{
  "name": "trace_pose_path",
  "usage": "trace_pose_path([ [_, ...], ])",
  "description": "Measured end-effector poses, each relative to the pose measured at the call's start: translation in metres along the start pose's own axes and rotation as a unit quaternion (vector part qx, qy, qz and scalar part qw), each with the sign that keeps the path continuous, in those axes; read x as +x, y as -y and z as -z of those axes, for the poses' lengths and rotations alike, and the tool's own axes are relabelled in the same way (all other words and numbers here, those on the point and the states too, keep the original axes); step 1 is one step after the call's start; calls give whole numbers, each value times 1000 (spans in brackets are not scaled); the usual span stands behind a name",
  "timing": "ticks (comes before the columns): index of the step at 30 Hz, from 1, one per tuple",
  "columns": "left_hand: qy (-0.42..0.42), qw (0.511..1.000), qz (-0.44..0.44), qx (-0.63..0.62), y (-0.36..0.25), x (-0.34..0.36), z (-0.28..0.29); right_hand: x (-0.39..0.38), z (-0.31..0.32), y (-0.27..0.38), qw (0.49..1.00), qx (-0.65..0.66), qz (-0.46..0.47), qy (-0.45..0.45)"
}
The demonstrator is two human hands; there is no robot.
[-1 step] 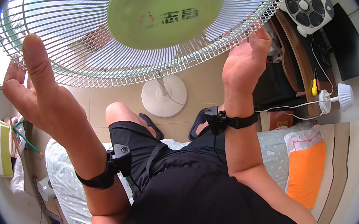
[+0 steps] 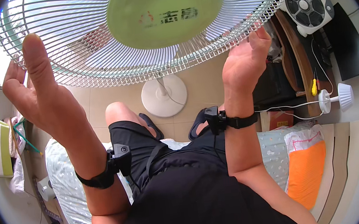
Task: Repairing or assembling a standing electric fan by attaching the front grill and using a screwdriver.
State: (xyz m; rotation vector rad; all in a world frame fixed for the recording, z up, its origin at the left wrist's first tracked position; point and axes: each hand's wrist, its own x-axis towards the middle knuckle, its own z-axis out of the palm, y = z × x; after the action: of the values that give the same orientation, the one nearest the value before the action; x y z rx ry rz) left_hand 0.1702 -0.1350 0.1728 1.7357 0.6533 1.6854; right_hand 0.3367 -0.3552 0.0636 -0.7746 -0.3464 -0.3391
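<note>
A large wire fan guard point(image 2: 77, 70) with a pale green centre disc point(image 2: 164, 1) fills the upper view, its blades behind the wires. My left hand point(image 2: 37, 90) is at the guard's left edge, thumb raised along the front wires and bent fingers at the rim, holding it. My right hand point(image 2: 244, 60) grips the lower right edge with curled fingertips, partly hidden by the rim. Below the guard, the fan's round white base point(image 2: 165, 102) and stem stand on the tiled floor. Black devices are strapped to both my wrists.
I sit on a bed point(image 2: 61, 165) with an orange cloth point(image 2: 305, 168). At right are a wooden cabinet point(image 2: 292, 50), small box fan point(image 2: 303, 5), black screen point(image 2: 347, 39), yellow screwdriver point(image 2: 314, 87) and white lamp point(image 2: 344, 97) with cords. A green-white cushion point(image 2: 0, 148) hangs at left.
</note>
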Motion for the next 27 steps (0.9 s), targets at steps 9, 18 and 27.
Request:
trace_pose_path([
  [9,5,1000,5,14,7,2,-2,-2,-2,4,1000,-15,2,-6],
  [18,9,1000,-5,-19,13,1,-3,-1,-2,1,1000,-16,13,-12],
  [27,-1,998,24,-51,24,6,-2,-1,-8,2,1000,-4,20,-23],
])
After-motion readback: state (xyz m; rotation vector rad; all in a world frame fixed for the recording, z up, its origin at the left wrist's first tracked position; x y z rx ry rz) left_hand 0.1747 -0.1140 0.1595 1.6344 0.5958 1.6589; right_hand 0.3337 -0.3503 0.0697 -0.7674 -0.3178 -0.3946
